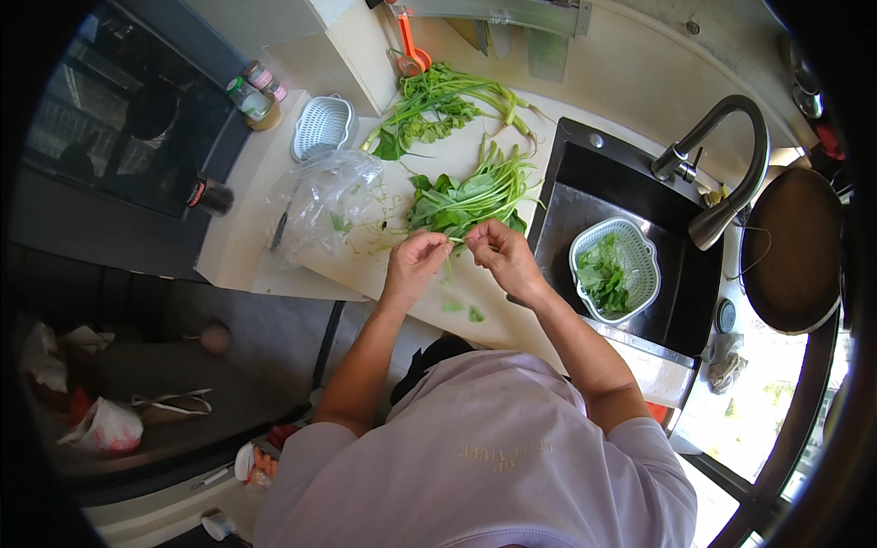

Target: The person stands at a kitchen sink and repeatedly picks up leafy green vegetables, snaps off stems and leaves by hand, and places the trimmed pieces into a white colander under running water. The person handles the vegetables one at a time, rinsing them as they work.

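Both hands meet over the counter at the near edge of a pile of leafy green vegetables (473,195). My left hand (419,264) pinches a thin green stem (455,240) between thumb and fingertips. On the same stem, from the right, close the fingertips of my right hand (503,257). A green strand hangs below the left fingertips. Bits of leaf (476,314) lie on the counter nearer to me. Behind the pile is a bunch of celery-like greens with roots (438,113). In the black sink, a light blue plastic basket (579,274) holds picked green leaves (604,277).
A clear plastic bag (329,198) with thin trimmings beside it lies left of the pile. Further back stands another light blue basket (323,127). The dark faucet (743,164) arches over the sink (562,175). A round pan (791,250) stands at the right. Jars (250,99) stand at the back left.
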